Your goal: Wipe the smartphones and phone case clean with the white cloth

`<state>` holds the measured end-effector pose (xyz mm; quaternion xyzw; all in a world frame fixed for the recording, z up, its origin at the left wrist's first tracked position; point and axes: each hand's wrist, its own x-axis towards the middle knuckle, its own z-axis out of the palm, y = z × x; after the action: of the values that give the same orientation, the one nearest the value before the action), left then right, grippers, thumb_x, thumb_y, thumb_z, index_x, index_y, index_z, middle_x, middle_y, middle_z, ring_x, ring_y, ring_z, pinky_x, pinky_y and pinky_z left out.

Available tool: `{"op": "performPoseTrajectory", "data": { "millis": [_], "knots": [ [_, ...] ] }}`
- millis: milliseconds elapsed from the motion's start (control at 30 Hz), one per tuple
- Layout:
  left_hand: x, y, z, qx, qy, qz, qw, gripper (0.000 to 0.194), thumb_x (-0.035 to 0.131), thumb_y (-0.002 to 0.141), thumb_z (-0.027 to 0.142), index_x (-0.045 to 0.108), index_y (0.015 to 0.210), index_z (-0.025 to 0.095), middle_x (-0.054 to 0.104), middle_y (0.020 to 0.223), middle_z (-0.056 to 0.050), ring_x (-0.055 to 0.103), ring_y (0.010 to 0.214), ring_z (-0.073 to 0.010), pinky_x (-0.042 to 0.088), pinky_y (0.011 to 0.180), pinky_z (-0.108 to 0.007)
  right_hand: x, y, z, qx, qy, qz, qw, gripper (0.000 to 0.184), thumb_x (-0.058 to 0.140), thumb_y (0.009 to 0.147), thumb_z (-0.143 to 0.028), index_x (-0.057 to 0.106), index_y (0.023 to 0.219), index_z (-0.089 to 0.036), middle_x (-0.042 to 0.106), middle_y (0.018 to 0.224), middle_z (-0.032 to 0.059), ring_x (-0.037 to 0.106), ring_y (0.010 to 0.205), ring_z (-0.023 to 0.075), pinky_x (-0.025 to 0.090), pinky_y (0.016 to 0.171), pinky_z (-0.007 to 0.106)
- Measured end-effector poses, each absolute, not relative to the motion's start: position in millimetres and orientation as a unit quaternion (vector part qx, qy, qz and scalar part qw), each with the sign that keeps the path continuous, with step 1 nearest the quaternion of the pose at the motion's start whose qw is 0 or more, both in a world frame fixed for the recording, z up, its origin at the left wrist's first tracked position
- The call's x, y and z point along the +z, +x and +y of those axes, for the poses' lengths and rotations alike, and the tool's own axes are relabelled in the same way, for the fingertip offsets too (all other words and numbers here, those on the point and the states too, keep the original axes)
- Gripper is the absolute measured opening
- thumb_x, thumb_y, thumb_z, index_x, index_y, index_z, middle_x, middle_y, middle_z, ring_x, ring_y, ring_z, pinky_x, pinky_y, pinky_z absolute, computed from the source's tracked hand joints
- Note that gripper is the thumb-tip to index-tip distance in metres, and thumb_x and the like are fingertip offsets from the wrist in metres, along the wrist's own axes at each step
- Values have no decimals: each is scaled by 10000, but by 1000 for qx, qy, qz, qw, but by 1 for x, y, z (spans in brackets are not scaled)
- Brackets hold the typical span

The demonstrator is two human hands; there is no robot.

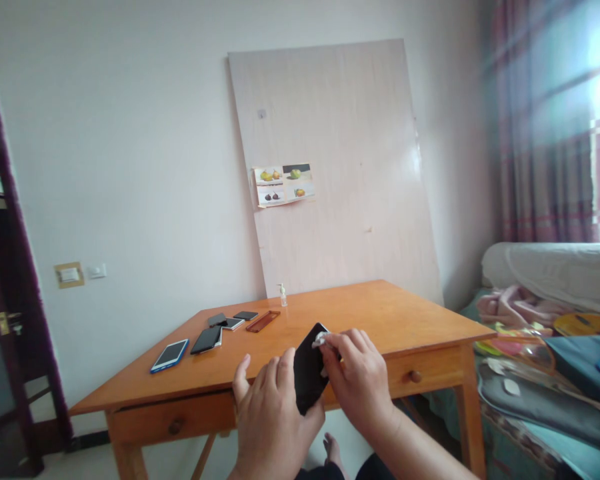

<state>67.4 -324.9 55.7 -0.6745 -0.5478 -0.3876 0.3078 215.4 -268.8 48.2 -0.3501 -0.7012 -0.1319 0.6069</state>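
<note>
My left hand (275, 410) holds a black smartphone (306, 377) tilted up in front of the table's near edge. Its thumb is at the phone's lower end, while the other fingers reach up along the left side. In my right hand (363, 377), a small crumpled white tissue (320, 339) is pinched between thumb and fingers. The tissue touches the phone near its upper right edge. The phone's lower right part is partly behind my right fingers.
On the wooden table (350, 317) lie a blue-cased white phone (169, 356), a black phone (207, 340), several other phones, a reddish-brown phone case (263, 321) and a small pump bottle (283, 295). A bed with piled items (550, 393) stands right.
</note>
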Motion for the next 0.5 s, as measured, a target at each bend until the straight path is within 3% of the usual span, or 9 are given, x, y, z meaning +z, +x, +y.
{"op": "performPoseTrajectory", "data": {
  "millis": [300,500],
  "knots": [
    [58,67,-324,-401,-667,-543,316,423,636,756,341,573,1143,183,728,943,-92,692,878,-276,212,1126,-570,38,209,-281,-116,-325,-733,586,142,510,930,-181,643,948,-227,606,822,50,536,763,196,424,696,335],
    [53,71,-324,-398,-687,-532,293,515,653,664,259,567,1168,190,726,988,-88,689,920,-277,167,1151,-578,59,217,-263,-147,-361,-693,607,129,514,943,-224,642,957,-219,604,834,56,548,815,213,430,739,349]
  ]
}}
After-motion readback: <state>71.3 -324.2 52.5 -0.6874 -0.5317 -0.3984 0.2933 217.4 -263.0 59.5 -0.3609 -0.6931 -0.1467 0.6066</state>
